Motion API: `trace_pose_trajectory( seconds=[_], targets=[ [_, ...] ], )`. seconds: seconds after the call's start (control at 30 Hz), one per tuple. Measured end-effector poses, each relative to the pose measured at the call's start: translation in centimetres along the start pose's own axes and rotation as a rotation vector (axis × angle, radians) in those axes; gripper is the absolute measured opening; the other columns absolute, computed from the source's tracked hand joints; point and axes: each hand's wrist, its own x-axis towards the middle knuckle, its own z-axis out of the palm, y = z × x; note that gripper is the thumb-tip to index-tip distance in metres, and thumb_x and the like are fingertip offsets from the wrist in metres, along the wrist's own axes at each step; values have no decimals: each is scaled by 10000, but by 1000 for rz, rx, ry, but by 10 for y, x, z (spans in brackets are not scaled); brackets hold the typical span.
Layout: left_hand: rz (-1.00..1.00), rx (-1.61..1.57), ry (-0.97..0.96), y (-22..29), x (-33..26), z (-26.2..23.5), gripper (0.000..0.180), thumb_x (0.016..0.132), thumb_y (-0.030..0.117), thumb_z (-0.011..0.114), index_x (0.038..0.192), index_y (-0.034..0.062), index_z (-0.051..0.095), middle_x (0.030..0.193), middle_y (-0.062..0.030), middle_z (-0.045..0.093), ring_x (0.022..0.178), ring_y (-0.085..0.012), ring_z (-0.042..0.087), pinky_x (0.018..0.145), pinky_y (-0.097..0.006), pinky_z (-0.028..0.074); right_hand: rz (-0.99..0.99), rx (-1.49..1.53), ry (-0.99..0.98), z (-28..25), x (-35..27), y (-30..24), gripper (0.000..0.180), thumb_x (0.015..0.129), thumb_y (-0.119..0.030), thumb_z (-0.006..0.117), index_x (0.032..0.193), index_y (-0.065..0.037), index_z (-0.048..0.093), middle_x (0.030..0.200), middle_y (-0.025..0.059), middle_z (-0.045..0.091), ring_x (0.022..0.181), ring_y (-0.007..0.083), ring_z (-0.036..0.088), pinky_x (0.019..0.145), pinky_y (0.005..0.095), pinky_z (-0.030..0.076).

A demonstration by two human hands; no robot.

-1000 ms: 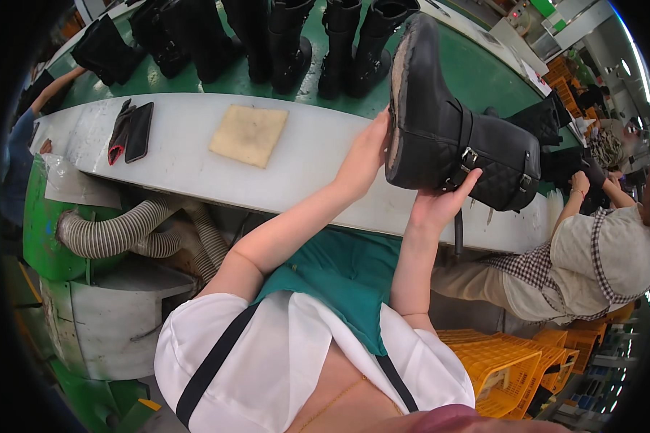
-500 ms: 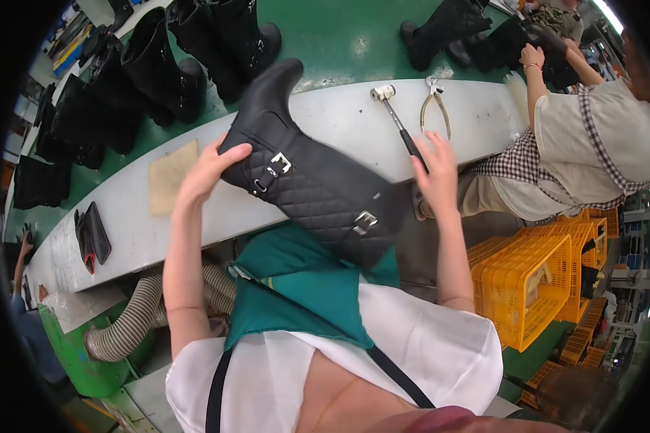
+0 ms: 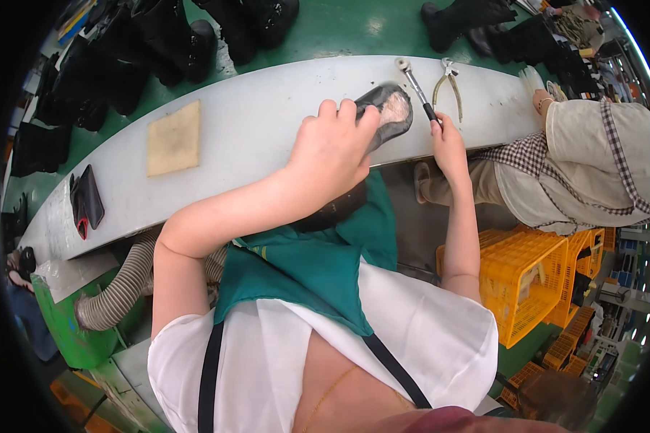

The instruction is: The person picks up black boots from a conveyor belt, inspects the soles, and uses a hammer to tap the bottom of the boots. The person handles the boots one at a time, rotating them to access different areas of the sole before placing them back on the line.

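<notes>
My left hand [image 3: 332,148] grips a black boot [image 3: 377,97] with its fingers wrapped round the foot part. The boot's underside faces up, showing a pale, rough patch. Its shaft hangs below the bench edge in front of my green apron [image 3: 296,274], mostly hidden by my forearm. To the right, my right hand [image 3: 449,144] is closed on the dark handle of a hammer [image 3: 417,88], whose metal head lies over the white bench. Just beyond my right hand is a pair of pincers [image 3: 449,71] with its handles toward me.
On the white bench [image 3: 253,115] are a beige square pad [image 3: 174,138] and dark pieces with red [image 3: 88,202]. Black boots [image 3: 195,47] stand beyond on the green surface. A co-worker [image 3: 585,159] is at the right, near yellow crates [image 3: 523,289]. A ribbed hose [image 3: 119,289] is lower left.
The boot has been turned from lying sideways to underside up, with my left hand moving right across it. My right hand, open before, has taken hold of the hammer handle.
</notes>
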Motion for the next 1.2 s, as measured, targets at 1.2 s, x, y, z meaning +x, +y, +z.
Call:
trace_pose_trajectory(
  seconds=[1.2],
  targets=[
    [-5, -240, 82, -17, 1, 7, 586, 596, 324, 808, 1046, 1, 618, 768, -113, 624, 799, -266, 582, 704, -366, 514, 35, 757, -254, -51, -113, -72, 541, 995, -191, 373, 1503, -136, 197, 681, -30, 388, 543, 37, 343, 463, 172, 288]
  ],
)
